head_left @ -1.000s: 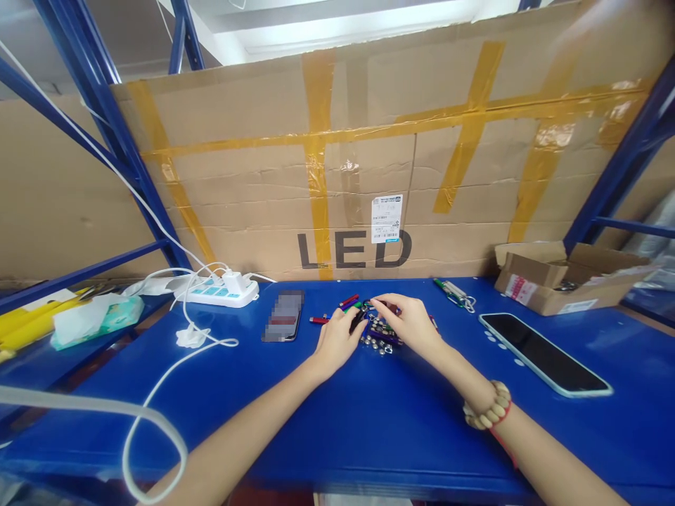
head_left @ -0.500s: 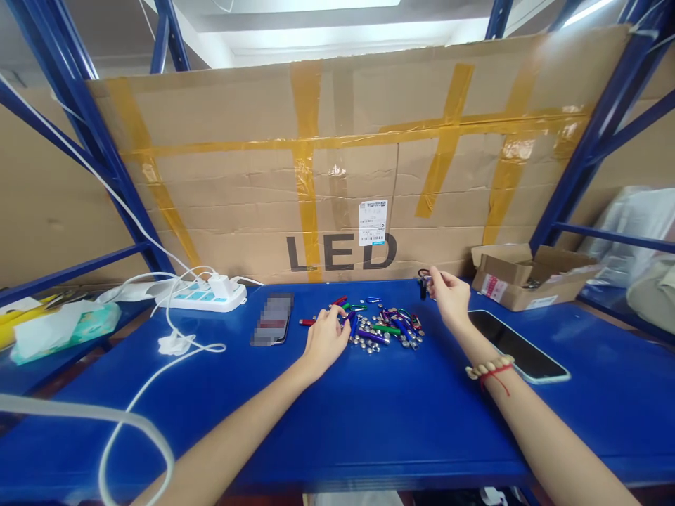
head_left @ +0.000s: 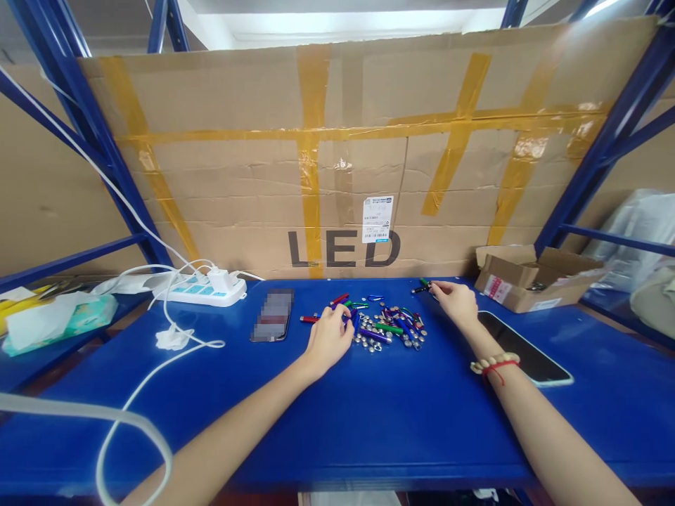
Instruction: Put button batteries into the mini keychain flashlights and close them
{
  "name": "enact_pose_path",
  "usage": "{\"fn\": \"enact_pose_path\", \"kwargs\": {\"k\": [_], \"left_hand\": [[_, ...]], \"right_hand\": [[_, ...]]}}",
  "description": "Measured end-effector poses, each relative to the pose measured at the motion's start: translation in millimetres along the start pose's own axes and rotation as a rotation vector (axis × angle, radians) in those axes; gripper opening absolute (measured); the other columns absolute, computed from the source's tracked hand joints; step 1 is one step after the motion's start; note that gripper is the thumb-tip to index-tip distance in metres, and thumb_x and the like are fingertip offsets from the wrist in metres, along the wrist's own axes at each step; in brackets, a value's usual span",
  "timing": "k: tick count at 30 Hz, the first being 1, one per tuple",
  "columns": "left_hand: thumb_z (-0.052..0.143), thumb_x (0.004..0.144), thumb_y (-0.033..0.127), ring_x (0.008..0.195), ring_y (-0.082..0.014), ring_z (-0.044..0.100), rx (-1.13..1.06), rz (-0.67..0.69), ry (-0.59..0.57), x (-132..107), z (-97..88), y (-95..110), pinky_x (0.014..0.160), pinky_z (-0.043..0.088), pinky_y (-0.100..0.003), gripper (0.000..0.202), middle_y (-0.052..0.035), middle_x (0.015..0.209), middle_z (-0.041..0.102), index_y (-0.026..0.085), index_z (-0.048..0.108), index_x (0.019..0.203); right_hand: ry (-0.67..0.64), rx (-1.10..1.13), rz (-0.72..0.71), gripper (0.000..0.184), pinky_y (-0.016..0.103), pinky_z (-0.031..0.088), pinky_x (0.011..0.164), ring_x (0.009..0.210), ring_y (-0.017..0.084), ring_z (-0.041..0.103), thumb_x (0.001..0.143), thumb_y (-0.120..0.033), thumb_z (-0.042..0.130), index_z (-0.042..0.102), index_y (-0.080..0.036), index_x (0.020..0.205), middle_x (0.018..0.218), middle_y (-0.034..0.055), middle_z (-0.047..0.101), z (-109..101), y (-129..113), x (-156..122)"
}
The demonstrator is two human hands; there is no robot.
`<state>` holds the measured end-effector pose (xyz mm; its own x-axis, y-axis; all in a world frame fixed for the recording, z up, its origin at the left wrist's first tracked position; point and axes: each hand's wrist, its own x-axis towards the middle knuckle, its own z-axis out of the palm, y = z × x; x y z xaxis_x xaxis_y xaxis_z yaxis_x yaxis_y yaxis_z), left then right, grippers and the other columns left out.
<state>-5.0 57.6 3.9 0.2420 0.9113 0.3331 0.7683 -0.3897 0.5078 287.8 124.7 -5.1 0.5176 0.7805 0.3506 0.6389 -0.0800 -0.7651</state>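
A heap of small coloured keychain torches and silver button cells [head_left: 387,328] lies mid-way along the blue table [head_left: 369,414]. My left hand [head_left: 328,339] rests at the heap's left edge, fingers curled on a small blue piece there. My right hand [head_left: 454,301] reaches to the back right of the heap, its fingertips pinched on a small dark and green keychain torch [head_left: 422,287] lying low on the table. A bead bracelet sits on my right wrist.
A phone [head_left: 273,315] lies left of the heap, a larger dark phone [head_left: 522,349] to the right. An open cardboard box [head_left: 532,276] stands at the back right, a white power strip [head_left: 203,289] with cables back left. Taped cardboard forms the back wall.
My right hand left the heap with a small torch, carried it to the back right and lowered it to the table. The left hand stayed at the heap's left edge.
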Motion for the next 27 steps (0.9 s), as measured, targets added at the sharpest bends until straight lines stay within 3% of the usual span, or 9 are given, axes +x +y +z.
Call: {"fn": "enact_pose_path", "kwargs": {"k": [7,16,22,27], "left_hand": [[0.046,0.084,0.017,0.073,-0.0169,0.056,0.036,0.017,-0.01,-0.3,-0.1,-0.2,0.061,0.043,-0.026,0.011,0.0014,0.069,0.051,0.022,0.052,0.092],[0.045,0.083,0.016,0.079,-0.0178,0.057,0.024,0.027,0.002,-1.0,1.3,-1.1,0.063,0.044,-0.026,0.012,0.0013,0.067,0.051,0.022,0.053,0.09],[0.045,0.084,0.017,0.078,-0.0184,0.058,0.028,0.024,-0.021,-1.9,-2.0,1.6,0.06,0.043,-0.026,0.013,0.0006,0.068,0.053,0.022,0.053,0.093],[0.045,0.085,0.017,0.083,-0.0189,0.058,0.029,0.054,-0.017,-1.7,-0.7,0.3,0.062,0.044,-0.026,0.011,0.0012,0.064,0.052,0.022,0.053,0.09]], "right_hand": [[-0.114,-0.292,0.044,0.017,0.032,0.049,0.067,0.074,0.023,0.066,0.075,-0.027,0.058,0.073,-0.023,0.081,0.069,0.0035,0.071,-7.6,-5.6,-6.3],[-0.096,-0.536,0.058,0.038,0.038,0.046,0.063,0.078,0.03,0.064,0.08,-0.048,0.052,0.071,-0.021,0.062,0.074,0.0114,0.068,-22.7,-26.1,-14.2],[-0.077,-0.61,0.027,0.026,0.04,0.045,0.064,0.086,0.035,0.063,0.075,-0.03,0.058,0.073,-0.018,0.092,0.088,0.0169,0.068,-22.9,-19.5,-10.9],[-0.178,-0.549,-0.132,0.028,0.031,0.047,0.068,0.094,0.027,0.062,0.074,-0.042,0.062,0.073,-0.025,0.094,0.103,0.0078,0.067,-19.5,-7.8,-2.4]]}}
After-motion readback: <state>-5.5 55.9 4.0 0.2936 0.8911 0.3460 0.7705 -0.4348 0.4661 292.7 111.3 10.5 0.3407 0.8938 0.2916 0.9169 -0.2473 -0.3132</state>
